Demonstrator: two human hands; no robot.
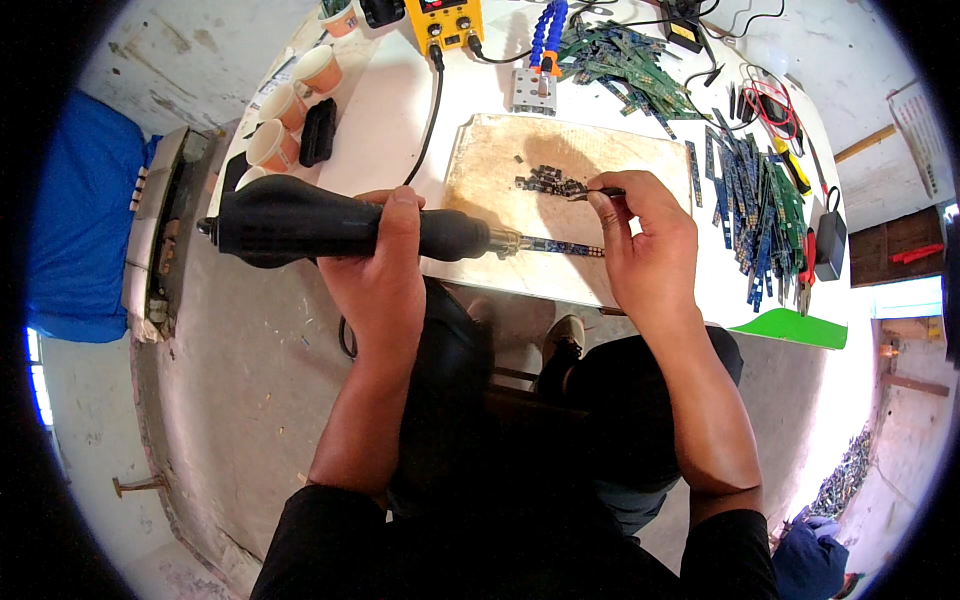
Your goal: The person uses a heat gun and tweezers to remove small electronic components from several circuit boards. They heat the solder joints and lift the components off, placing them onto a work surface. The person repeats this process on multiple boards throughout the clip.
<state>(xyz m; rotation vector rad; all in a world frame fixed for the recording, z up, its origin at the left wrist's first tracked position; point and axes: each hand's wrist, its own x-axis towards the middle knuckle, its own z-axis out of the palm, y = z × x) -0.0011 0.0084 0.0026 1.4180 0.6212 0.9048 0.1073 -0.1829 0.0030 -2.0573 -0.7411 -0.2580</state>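
My left hand is wrapped round the black handle of a hot-air gun, held level with its metal nozzle to the right. Just beyond the nozzle, a narrow dark-blue circuit board strip lies along the near part of a worn, tan work board. In my right hand, thumb and fingers pinch dark tweezers. Their tips reach left to a small heap of dark electronic components on the board. My right hand partly covers the strip's right end.
Loose circuit strips are heaped at right, with another green pile behind. Red-handled pliers lie near the right edge. A yellow soldering station, a clamp with a blue flexible arm and paper cups stand behind and left.
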